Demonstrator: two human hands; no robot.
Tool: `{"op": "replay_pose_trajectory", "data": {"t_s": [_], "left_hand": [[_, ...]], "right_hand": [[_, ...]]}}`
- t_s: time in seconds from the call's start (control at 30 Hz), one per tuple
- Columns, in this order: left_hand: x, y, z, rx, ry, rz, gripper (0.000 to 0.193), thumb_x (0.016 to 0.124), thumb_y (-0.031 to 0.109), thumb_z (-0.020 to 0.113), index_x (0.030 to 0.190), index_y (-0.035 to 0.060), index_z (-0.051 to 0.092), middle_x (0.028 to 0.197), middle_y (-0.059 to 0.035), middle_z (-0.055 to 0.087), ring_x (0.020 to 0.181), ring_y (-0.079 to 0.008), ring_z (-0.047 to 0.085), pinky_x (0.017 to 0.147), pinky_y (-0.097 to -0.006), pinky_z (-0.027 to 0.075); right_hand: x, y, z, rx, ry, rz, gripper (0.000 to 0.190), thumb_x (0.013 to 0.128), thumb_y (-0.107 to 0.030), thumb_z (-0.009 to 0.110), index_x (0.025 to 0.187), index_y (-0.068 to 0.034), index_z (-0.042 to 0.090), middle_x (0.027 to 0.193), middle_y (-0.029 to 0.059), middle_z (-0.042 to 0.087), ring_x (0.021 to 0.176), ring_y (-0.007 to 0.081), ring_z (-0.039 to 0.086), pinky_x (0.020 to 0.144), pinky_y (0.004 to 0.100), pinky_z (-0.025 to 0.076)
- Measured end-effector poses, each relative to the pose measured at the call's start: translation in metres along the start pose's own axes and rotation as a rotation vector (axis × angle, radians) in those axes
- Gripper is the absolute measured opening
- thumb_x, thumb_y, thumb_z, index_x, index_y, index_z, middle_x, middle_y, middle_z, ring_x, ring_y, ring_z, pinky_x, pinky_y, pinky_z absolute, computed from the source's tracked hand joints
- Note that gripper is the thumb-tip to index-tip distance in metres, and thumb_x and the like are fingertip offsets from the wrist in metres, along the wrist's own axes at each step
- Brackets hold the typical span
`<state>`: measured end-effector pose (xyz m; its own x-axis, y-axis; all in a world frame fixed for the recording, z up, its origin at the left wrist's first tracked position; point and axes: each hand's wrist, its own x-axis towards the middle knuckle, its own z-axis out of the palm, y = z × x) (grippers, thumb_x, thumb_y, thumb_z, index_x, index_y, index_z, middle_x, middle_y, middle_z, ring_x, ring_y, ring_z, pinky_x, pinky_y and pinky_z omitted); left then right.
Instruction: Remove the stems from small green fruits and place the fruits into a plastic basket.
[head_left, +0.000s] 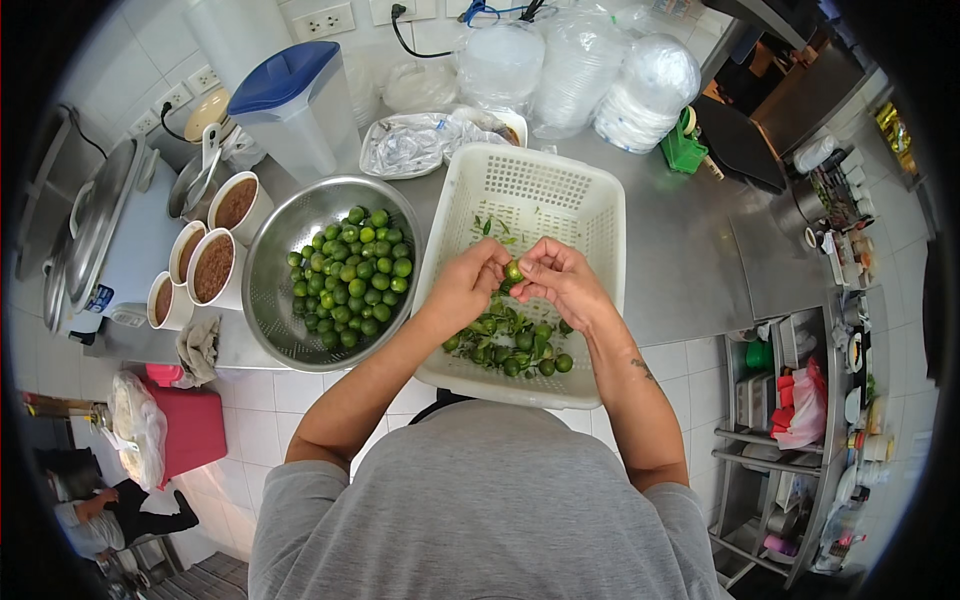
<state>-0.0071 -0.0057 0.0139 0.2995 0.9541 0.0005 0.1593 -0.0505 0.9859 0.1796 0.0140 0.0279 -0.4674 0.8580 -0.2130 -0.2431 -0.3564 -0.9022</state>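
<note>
Between my two hands is a small green citrus fruit (514, 271), lit yellowish on top. The fingertips of my left hand (465, 283) pinch it from one side, and the thumb and fingers of my right hand (564, 282) from the other. Both hands hover over a white perforated plastic basket (611, 225). Loose green citrus fruits (523, 340) with leaves and stems lie in its near half, and leaf scraps (487, 223) farther back. Left of it stands a steel colander (262, 315) with a heap of leafless green citrus fruits (352, 277).
White tubs of brown contents (214, 268) and a grey cloth (198, 349) sit left. Behind are a blue-lidded pitcher (289, 105), a plastic-covered tray (405, 146) and bagged plastic containers (577, 67). A steel rack (772, 472) stands right. Another person (112, 517) is at lower left.
</note>
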Motion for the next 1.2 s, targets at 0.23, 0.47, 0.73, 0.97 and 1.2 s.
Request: {"op": "replay_pose_trajectory", "data": {"t_s": [0.23,0.47,0.73,0.97,1.2], "left_hand": [[-0.008,0.015,0.005,0.847,0.368,0.486,0.027,0.082,0.006,0.059,0.109,0.0047,0.056,0.094,-0.0107,0.057,0.088,-0.027,0.057,0.082,-0.038,0.043],[-0.021,0.025,-0.016,0.465,0.268,0.226,0.028,0.078,0.01,0.063,0.105,0.0021,0.058,0.087,-0.0121,0.058,0.077,-0.0271,0.059,0.069,-0.0347,0.047],[-0.029,0.034,-0.062,1.08,0.255,0.229,0.028,0.074,0.012,0.065,0.1,0.0037,0.06,0.092,-0.0124,0.057,0.089,-0.0308,0.056,0.076,-0.0419,0.044],[0.032,0.0,0.017,1.229,-0.37,0.149,0.026,0.076,0.017,0.063,0.1,0.0075,0.06,0.101,-0.0112,0.058,0.101,-0.0283,0.053,0.087,-0.0454,0.039],[0.044,-0.001,0.013,1.101,-0.373,-0.017,0.025,0.074,0.011,0.061,0.098,0.0022,0.057,0.101,-0.0166,0.059,0.097,-0.0314,0.056,0.083,-0.0422,0.044]], "right_hand": [[0.0,0.001,-0.003,-0.012,0.043,0.002,0.014,0.088,-0.012,0.062,0.088,0.0,0.054,0.082,0.009,0.059,0.07,0.0181,0.062,0.063,0.0283,0.052],[0.001,0.001,-0.002,-0.055,0.086,0.006,0.016,0.091,-0.018,0.057,0.089,-0.003,0.056,0.085,0.0079,0.06,0.071,0.0146,0.06,0.063,0.0267,0.05],[0.007,0.004,-0.015,-0.03,0.302,-0.038,0.017,0.093,-0.021,0.053,0.09,-0.005,0.057,0.085,0.0046,0.06,0.07,0.0107,0.055,0.064,0.0245,0.046],[0.008,0.008,-0.017,-0.058,0.38,-0.057,0.014,0.091,-0.018,0.055,0.089,-0.005,0.057,0.083,0.0037,0.059,0.068,0.0103,0.054,0.061,0.0247,0.044],[0.005,0.008,-0.016,-0.249,0.397,-0.083,0.015,0.09,-0.018,0.056,0.09,-0.004,0.056,0.081,0.0033,0.058,0.069,0.0101,0.054,0.059,0.0244,0.043]]}}
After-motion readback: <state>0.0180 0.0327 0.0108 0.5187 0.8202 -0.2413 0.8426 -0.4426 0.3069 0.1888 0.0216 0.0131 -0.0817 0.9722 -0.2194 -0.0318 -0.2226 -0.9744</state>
